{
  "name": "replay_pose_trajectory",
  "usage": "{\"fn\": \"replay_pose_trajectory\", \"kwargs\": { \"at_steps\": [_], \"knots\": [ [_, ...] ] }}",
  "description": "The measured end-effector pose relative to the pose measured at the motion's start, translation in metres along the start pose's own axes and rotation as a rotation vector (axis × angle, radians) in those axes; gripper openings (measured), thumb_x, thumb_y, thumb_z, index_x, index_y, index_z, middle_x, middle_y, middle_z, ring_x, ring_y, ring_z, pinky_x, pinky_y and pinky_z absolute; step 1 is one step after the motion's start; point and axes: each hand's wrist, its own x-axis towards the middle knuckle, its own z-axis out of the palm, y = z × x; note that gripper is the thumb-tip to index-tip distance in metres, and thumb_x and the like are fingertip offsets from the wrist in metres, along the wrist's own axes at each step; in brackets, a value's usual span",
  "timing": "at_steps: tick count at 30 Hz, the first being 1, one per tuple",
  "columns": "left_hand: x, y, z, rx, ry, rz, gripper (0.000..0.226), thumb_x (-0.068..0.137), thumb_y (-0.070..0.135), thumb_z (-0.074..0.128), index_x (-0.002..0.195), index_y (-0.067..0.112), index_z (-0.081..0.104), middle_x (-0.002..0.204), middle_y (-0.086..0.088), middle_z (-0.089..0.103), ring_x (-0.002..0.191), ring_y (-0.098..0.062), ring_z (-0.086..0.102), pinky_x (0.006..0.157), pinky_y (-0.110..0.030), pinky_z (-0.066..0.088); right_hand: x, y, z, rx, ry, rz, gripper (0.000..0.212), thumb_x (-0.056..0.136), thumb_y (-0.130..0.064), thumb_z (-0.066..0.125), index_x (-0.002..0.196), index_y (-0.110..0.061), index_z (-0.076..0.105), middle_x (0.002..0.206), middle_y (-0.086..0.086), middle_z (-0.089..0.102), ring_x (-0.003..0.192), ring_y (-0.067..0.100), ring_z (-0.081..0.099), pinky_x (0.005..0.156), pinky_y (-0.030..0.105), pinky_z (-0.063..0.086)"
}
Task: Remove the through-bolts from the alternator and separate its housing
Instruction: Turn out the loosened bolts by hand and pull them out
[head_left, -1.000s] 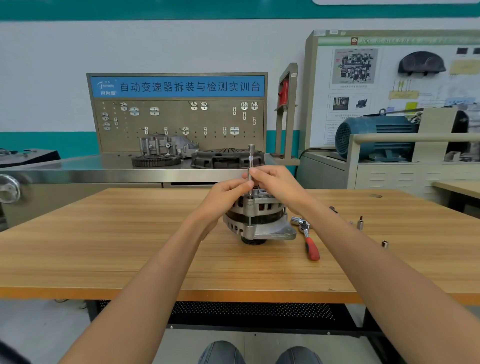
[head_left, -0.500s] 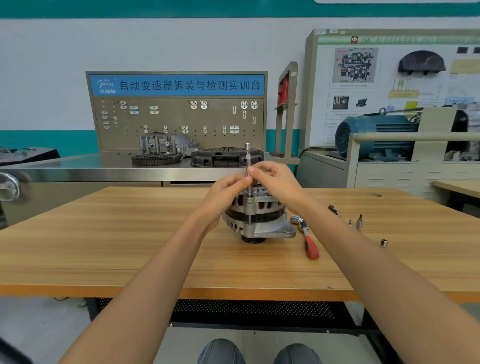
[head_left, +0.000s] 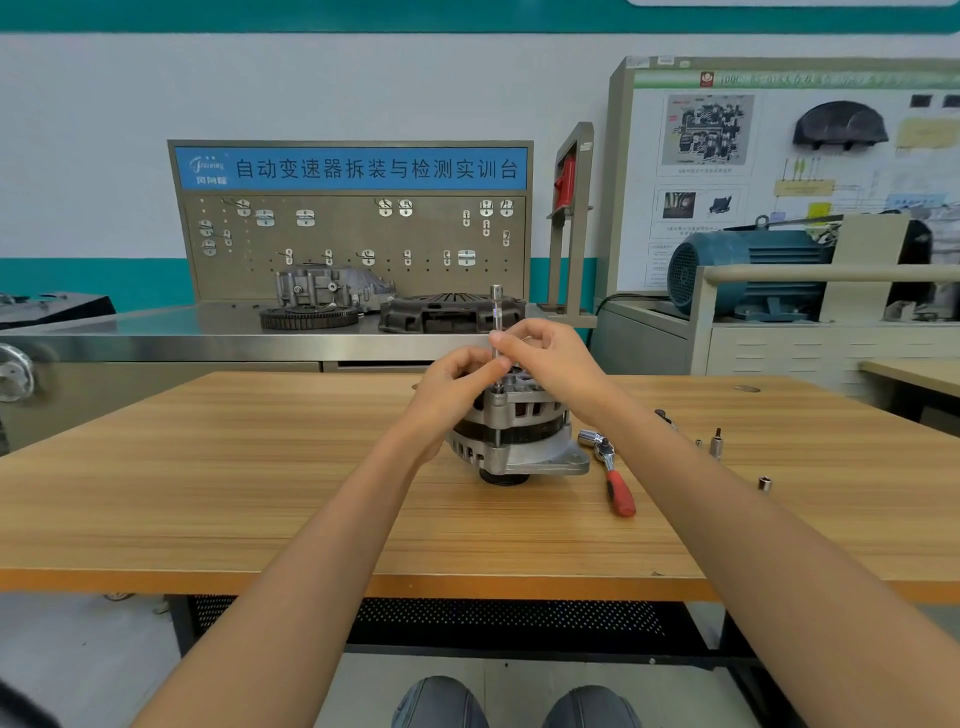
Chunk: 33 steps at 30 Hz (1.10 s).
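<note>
A ratchet (head_left: 612, 473) with a red handle is lying on the wooden table (head_left: 208, 493) just right of the alternator (head_left: 514, 436), its head toward the housing. Farther right, small sockets (head_left: 717, 444) are standing apart from one another, partly hidden behind the right forearm. Behind the table, a steel bench (head_left: 156, 338) is carrying a gear ring (head_left: 309, 317), a clutch cover (head_left: 447, 312) and a grey casting (head_left: 327, 288) under a pegboard (head_left: 353, 228); a blue motor (head_left: 748, 270) is sitting off to the right.

The alternator is resting near the table's middle, pulley end down, its axis running vertical. A thin extension bar (head_left: 497, 317) is standing upright on its top edge, long axis vertical, upper end pointing at the ceiling. The left hand (head_left: 457, 387) and right hand (head_left: 550, 358) are meeting over the housing, both pinching the bar's lower shaft between curled fingers and hiding much of the alternator's top.
</note>
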Motion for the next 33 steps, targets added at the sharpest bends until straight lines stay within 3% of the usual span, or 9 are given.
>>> {"fn": "replay_pose_trajectory", "kwargs": {
  "at_steps": [3, 6, 9, 15, 19, 23, 26, 29, 33],
  "knots": [
    [-0.0017, 0.0017, -0.0024, -0.006, -0.038, -0.018, 0.015, 0.091, 0.040, 0.060, 0.086, 0.043, 0.074, 0.100, 0.019, 0.071, 0.101, 0.006, 0.060, 0.088, -0.023, 0.039, -0.0005, 0.0005, -0.0030, -0.003, -0.019, -0.014, 0.014, 0.095, -0.030, 0.054, 0.091, -0.023, 0.066, 0.080, -0.017, 0.065, 0.079, -0.009, 0.058, 0.070, 0.011, 0.041],
    [-0.0004, -0.0003, -0.0043, -0.014, -0.051, -0.027, 0.017, 0.092, 0.038, 0.058, 0.097, 0.036, 0.074, 0.108, 0.014, 0.071, 0.113, -0.005, 0.058, 0.101, -0.031, 0.038, -0.0013, 0.0011, -0.0048, -0.002, -0.032, -0.008, 0.022, 0.099, -0.024, 0.047, 0.103, -0.014, 0.067, 0.051, -0.029, 0.055, 0.053, -0.018, 0.050, 0.053, 0.001, 0.036],
    [-0.0015, -0.0018, -0.0023, -0.016, -0.023, -0.016, 0.015, 0.091, 0.038, 0.060, 0.096, 0.034, 0.074, 0.104, 0.014, 0.072, 0.108, -0.005, 0.059, 0.092, -0.028, 0.041, -0.0013, 0.0010, -0.0042, -0.009, -0.042, 0.008, 0.026, 0.100, -0.024, 0.044, 0.111, -0.013, 0.065, 0.045, -0.030, 0.051, 0.048, -0.018, 0.048, 0.049, 0.004, 0.035],
    [0.0001, -0.0044, 0.0018, -0.018, 0.029, 0.004, 0.008, 0.087, 0.037, 0.067, 0.090, 0.030, 0.065, 0.089, 0.004, 0.064, 0.082, 0.000, 0.058, 0.073, -0.020, 0.040, 0.0000, -0.0003, -0.0012, 0.001, -0.002, 0.020, 0.013, 0.091, -0.037, 0.058, 0.092, -0.025, 0.063, 0.086, -0.014, 0.063, 0.083, -0.003, 0.057, 0.069, 0.016, 0.039],
    [0.0000, -0.0033, -0.0023, -0.038, 0.014, 0.009, 0.012, 0.091, 0.040, 0.060, 0.094, 0.035, 0.071, 0.097, 0.011, 0.071, 0.096, -0.001, 0.062, 0.084, -0.025, 0.042, -0.0003, 0.0000, -0.0046, -0.011, -0.017, 0.001, 0.012, 0.093, -0.034, 0.057, 0.087, -0.025, 0.063, 0.070, -0.018, 0.058, 0.063, -0.011, 0.054, 0.064, 0.017, 0.038],
    [-0.0002, -0.0037, -0.0013, -0.054, -0.009, 0.003, 0.019, 0.093, 0.039, 0.057, 0.088, 0.039, 0.076, 0.101, 0.011, 0.073, 0.108, -0.010, 0.063, 0.097, -0.032, 0.043, 0.0000, 0.0008, -0.0039, -0.010, -0.020, 0.003, 0.014, 0.096, -0.029, 0.052, 0.101, -0.023, 0.064, 0.080, -0.019, 0.061, 0.075, -0.007, 0.055, 0.067, 0.017, 0.039],
    [0.0006, -0.0052, 0.0006, -0.040, 0.020, 0.005, 0.016, 0.091, 0.040, 0.060, 0.095, 0.033, 0.074, 0.102, 0.012, 0.072, 0.105, -0.005, 0.062, 0.091, -0.028, 0.043, -0.0003, -0.0008, -0.0032, 0.028, -0.036, 0.028, 0.017, 0.095, -0.031, 0.052, 0.101, -0.021, 0.064, 0.057, -0.025, 0.058, 0.059, -0.012, 0.051, 0.062, 0.015, 0.035],
    [0.0013, -0.0037, 0.0020, -0.043, 0.046, -0.005, 0.011, 0.091, 0.037, 0.061, 0.091, 0.031, 0.071, 0.093, 0.017, 0.071, 0.089, 0.008, 0.061, 0.078, -0.021, 0.041, 0.0008, 0.0008, -0.0015, 0.019, -0.015, 0.027, 0.013, 0.091, -0.040, 0.057, 0.094, -0.029, 0.062, 0.082, -0.018, 0.060, 0.082, -0.004, 0.054, 0.072, 0.020, 0.040],
    [0.0011, -0.0028, 0.0032, -0.044, 0.054, -0.002, 0.007, 0.090, 0.034, 0.063, 0.088, 0.028, 0.067, 0.090, 0.012, 0.067, 0.087, 0.000, 0.058, 0.075, -0.021, 0.040, 0.0008, 0.0011, -0.0014, -0.019, -0.016, -0.010, 0.007, 0.092, -0.036, 0.056, 0.093, -0.031, 0.061, 0.092, -0.014, 0.063, 0.093, 0.002, 0.058, 0.080, 0.023, 0.042]
  ]
}}
